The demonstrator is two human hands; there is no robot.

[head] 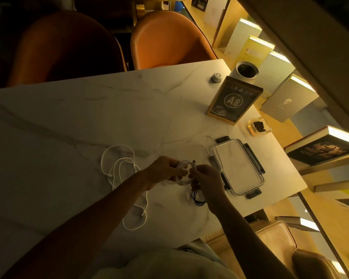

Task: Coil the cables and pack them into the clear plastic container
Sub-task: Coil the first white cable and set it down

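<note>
Pale shirt front at 6 o'clock, two bare forearms reaching over a marbled white surface [69,117] in dim amber light.

Left hand [163,168] has its grip on a coiled white cable [182,181]; right hand [207,182] pinches its plug end, pointing toward 12. Clear plastic container [208,141] sits just beyond, its lid [238,166] at 3 o'clock, long axis running 11 to 5. Loose white cables [117,170] sprawl at 9; orange chairs [169,39] at 12.

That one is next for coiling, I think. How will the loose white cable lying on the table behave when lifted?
The loose white cable looks thin and sprawls in slack, uneven loops on the marble table, so it is probably floppy and light. Lifted at one point, its loops would likely droop and drag. Its overlapping strands may snag.
</note>
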